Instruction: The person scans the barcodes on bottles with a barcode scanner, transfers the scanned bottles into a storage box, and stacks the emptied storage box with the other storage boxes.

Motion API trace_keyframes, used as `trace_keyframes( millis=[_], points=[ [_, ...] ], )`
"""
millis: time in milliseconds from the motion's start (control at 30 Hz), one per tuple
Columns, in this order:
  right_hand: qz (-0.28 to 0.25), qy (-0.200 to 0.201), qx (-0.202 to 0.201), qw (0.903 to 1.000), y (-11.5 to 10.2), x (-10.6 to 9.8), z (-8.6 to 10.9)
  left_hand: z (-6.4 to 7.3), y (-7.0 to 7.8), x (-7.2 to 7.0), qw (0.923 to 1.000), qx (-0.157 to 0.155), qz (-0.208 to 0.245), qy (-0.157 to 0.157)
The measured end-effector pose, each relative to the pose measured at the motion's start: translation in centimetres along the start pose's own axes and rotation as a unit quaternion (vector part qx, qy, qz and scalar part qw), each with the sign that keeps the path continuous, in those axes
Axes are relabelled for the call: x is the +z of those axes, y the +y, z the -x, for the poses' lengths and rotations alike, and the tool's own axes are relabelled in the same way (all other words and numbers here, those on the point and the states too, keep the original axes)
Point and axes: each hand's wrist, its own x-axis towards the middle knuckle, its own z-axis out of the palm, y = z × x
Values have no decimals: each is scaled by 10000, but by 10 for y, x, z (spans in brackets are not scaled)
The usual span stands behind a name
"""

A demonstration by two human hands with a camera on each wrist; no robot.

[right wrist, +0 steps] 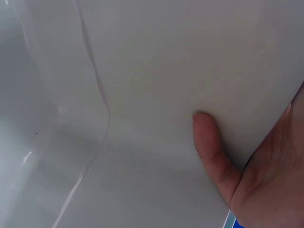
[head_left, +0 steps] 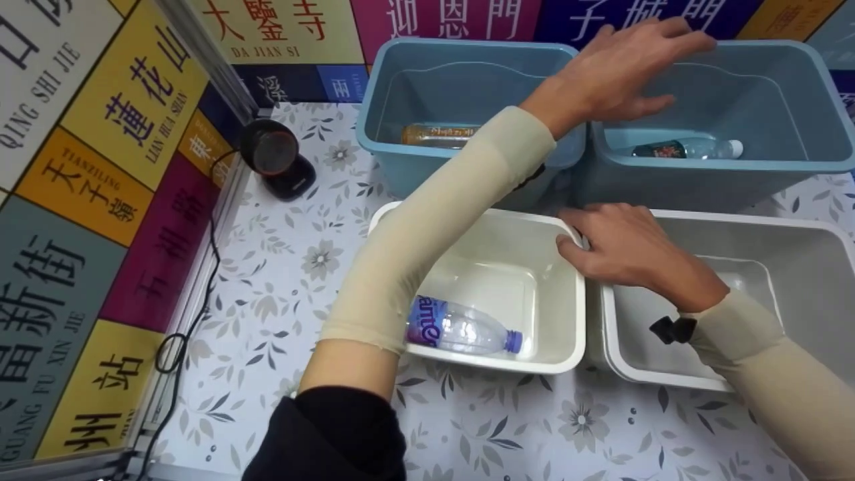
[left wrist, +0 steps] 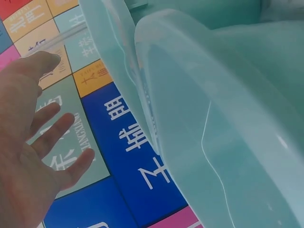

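Note:
My left hand (head_left: 628, 70) reaches over the two blue bins, its fingers spread and nothing in them. In the left wrist view the spread fingers (left wrist: 52, 126) show beside a blue bin's rim. Below it in the head view, my right hand (head_left: 614, 244) is over the adjoining rims of the two white bins, fingers loosely bent. Its thumb (right wrist: 211, 147) shows against a white inner wall in the right wrist view. A clear bottle with a dark label (head_left: 688, 148) lies in the right blue bin (head_left: 725, 167); an amber bottle (head_left: 437, 135) lies in the left blue bin (head_left: 467, 45).
A purple-labelled bottle (head_left: 461, 327) lies in the left white bin (head_left: 561, 364), partly behind my left forearm. The right white bin (head_left: 674, 381) stands beside it. A black device (head_left: 277, 157) with a cable (head_left: 207, 287) is at the left, near the lettered wall panels (head_left: 147, 127).

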Motion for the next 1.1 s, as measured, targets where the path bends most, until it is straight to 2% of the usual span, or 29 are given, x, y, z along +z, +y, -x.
trace_keyframes(
  millis=[233,633,900,1100],
  points=[
    [-24,-51,21,10000,1,-1,1,14,-4,-4,9998,136,44,110],
    [-39,-164,51,9998,2,0,-1,37,-15,1,9993,285,20,258],
    [-35,-197,82,9998,2,0,-2,64,-23,8,9969,562,108,538],
    [-54,-216,97,9997,3,0,-3,86,-33,17,9960,603,366,546]
  ],
)
